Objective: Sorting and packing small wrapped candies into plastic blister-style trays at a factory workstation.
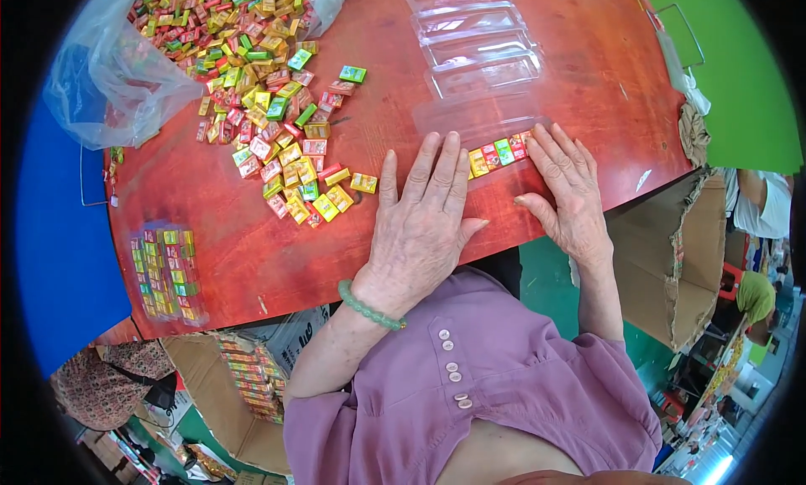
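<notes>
Two hands, one clear tray (pixel 495 153) holding about six visible small boxes (others hidden), one filled tray (pixel 166 273).

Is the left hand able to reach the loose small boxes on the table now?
Probably yes. The left hand lies flat on the red table, and the nearest loose small boxes sit just to its left with nothing between.

Row of small coloured boxes (pixel 497 155) in clear tray (pixel 487 124)
</notes>
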The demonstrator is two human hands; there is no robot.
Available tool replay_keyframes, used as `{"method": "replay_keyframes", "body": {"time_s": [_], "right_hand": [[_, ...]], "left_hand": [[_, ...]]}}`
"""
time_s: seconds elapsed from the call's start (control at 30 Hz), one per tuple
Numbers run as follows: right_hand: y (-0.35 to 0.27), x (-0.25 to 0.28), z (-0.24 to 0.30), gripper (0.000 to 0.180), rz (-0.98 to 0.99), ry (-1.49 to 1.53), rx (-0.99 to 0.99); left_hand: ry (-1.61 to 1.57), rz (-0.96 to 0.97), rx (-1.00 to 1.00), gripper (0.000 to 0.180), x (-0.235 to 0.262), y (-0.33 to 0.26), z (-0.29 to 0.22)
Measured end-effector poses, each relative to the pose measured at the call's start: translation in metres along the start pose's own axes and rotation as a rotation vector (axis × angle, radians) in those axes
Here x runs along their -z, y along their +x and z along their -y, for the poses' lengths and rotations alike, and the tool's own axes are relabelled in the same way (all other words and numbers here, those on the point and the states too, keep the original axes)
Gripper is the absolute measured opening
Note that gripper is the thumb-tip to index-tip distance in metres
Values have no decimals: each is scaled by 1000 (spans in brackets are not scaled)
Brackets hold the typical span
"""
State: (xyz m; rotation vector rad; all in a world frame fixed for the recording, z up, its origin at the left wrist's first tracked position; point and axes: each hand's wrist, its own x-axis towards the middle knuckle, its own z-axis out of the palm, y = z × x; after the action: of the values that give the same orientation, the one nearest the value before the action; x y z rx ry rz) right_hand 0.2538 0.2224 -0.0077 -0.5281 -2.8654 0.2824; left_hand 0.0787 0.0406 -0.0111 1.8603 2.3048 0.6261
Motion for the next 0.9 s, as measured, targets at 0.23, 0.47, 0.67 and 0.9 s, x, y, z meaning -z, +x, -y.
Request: {"method": "replay_keyframes", "body": {"time_s": [0.23,0.47,0.67,0.9], "right_hand": [[4,-1,3,73,9,8,29],[-16,5,23,63,46,15,50],[-28,-7,59,60,-3,99,103],[-18,-13,99,51,5,219,248]], "left_hand": [[64,18,22,81,4,-1,-1],[-92,-53,-26,79,-2,-14,-1],[-68,-257,-66,48,-1,-51,0],[-72,-287,-3,52,17,-103,9]]}}
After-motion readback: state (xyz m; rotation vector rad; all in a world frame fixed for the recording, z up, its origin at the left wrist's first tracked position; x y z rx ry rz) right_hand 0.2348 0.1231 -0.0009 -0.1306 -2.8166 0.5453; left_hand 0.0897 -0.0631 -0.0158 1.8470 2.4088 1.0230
